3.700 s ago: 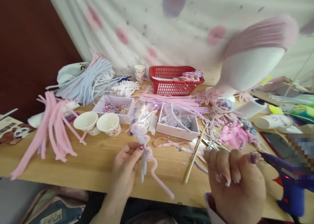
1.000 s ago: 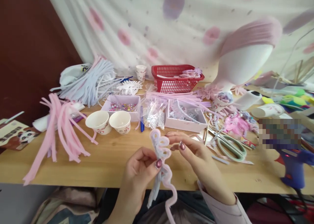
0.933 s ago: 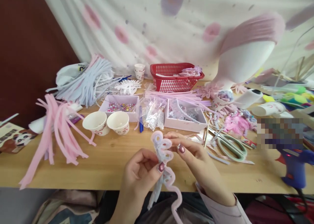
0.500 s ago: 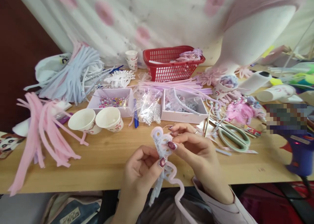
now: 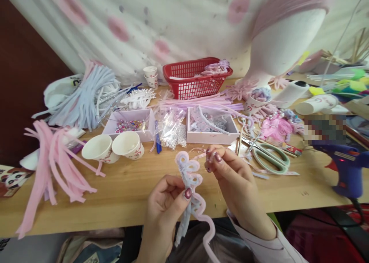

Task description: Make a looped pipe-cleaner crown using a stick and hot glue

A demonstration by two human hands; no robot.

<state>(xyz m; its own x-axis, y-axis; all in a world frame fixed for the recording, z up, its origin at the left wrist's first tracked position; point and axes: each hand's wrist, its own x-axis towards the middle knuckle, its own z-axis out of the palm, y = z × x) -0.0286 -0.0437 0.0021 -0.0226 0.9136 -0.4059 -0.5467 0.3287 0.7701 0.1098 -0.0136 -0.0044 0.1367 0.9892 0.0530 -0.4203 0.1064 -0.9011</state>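
A looped pink and pale blue fuzzy-stem piece (image 5: 190,170) is pinched between the thumb and fingers of my left hand (image 5: 168,209). Its pink tail curves down toward my lap, and a bluish-grey strand hangs beside it. To the right, my right hand (image 5: 236,182) is apart from the piece, thumb and fingertips pressed together. Whatever is between those fingertips is too small to make out. Green-handled scissors (image 5: 271,158) lie on the table beyond my right hand.
Two paper cups (image 5: 128,145) and pink stems (image 5: 43,170) stand and lie at left. Boxes of beads (image 5: 213,137) and a red basket (image 5: 196,84) are behind. A blue glue gun (image 5: 348,170) is at right, near a white mannequin head (image 5: 284,44).
My right hand has let go of the looped piece and moved a little to the right, its fingertips now together. My left hand keeps its hold. The camera view has shifted slightly.
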